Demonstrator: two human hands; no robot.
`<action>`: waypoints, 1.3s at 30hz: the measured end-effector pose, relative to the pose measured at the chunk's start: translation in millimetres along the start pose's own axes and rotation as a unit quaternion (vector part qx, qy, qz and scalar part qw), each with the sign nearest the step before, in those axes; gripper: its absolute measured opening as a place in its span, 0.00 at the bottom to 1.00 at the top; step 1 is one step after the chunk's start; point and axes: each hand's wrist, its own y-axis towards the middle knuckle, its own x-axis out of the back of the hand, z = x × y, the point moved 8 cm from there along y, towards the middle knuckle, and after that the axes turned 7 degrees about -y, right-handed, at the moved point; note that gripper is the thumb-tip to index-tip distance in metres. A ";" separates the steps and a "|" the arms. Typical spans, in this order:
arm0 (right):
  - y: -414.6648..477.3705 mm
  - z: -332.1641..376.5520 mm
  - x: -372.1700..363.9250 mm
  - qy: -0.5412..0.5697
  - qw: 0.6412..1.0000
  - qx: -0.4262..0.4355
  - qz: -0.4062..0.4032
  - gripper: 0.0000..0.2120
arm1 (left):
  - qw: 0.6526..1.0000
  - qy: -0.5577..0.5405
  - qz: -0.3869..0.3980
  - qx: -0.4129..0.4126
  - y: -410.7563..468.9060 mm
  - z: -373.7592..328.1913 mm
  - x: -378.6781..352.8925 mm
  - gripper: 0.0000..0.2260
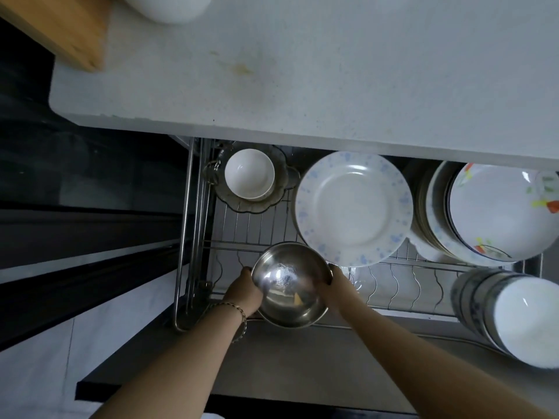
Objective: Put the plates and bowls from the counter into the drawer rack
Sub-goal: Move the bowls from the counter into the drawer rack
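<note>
Counter of white speckled stone [302, 71] is seen across the top; a white rounded bowl [169, 7] sits at its far-left end, cut off by the frame, so more loading is judged to remain.

Below it, the pulled-out steel wire drawer rack [193, 237] is open. It is already loaded with a blue-flecked white plate [354, 207] at centre, a leaning stack of flower-print plates [499, 207] to the right, a stack of blue-patterned white bowls [520, 322] at front right, and a small white bowl [249, 173] on a scalloped glass dish [281, 189] at back left.

The round stainless-steel bowl [290, 285] is held mouth-up over the front-left of the rack, its far rim just beside the blue-flecked white plate. There is no long axis to align, as it is round.

It is gripped from both sides — left hand [242, 293] curled on the left wall, right hand [335, 288] hooked over the right rim. Neither hand is nearer; the bowl lies dead between them.

Key relation: open wire floor lies directly beyond and left of the bowl, between the glass dish and the wavy front dividers. A straight lowering there is judged sufficient, and contact with the plate edge is to be avoided.
</note>
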 end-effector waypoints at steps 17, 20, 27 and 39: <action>-182.1 295.5 179.3 0.119 0.954 0.277 -0.011 0.17 | 0.797 -0.387 -0.316 -0.339 -153.7 -214.3 269.3 0.16; -177.2 353.1 179.3 0.159 0.945 0.285 0.002 0.29 | 0.815 -0.464 -0.238 -0.253 -133.5 -232.1 286.9 0.20; -148.3 367.9 170.9 0.240 0.924 0.299 -0.016 0.26 | 0.837 -0.482 -0.132 -0.221 -123.7 -235.8 292.8 0.19; -198.6 96.8 190.8 0.222 0.950 0.215 -0.052 0.20 | 0.907 -0.308 0.022 -0.287 -204.4 -217.3 75.9 0.25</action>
